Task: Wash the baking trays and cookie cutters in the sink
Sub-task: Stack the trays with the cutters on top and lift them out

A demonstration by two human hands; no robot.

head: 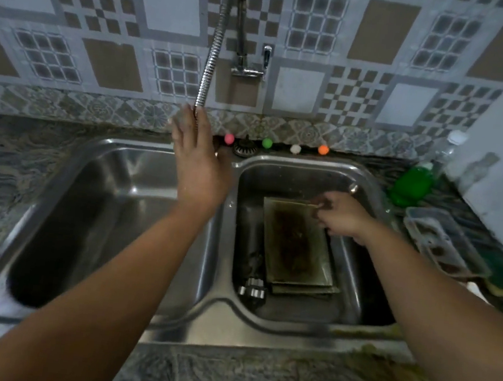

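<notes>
Trays [298,246] lie stacked in the right basin of a double steel sink [215,305], their tops stained dark down the middle. The right hand [340,214] reaches into that basin and grips the far end of the top tray with curled fingers. The left hand [197,159] is raised over the divider between the basins, fingers straight and loosely spread, its fingertips at the lower end of the flexible faucet hose [210,57]; whether they touch the hose cannot be told. Metal cookie cutters [252,287] sit on the basin floor just beside the near left corner of the trays. The left basin [109,215] holds no dishes that can be made out.

Behind the sink, along the back edge, a pink ball [229,138], a drain strainer [245,149], a green ball [267,143], a white ball [295,148] and an orange ball [323,149] stand in a row. On the counter [15,157] to the right are a green bottle [411,185] and, nearer, a clear plastic container [443,243] with brown residue inside. The wall [377,63] behind is tiled in grey and brown patterns.
</notes>
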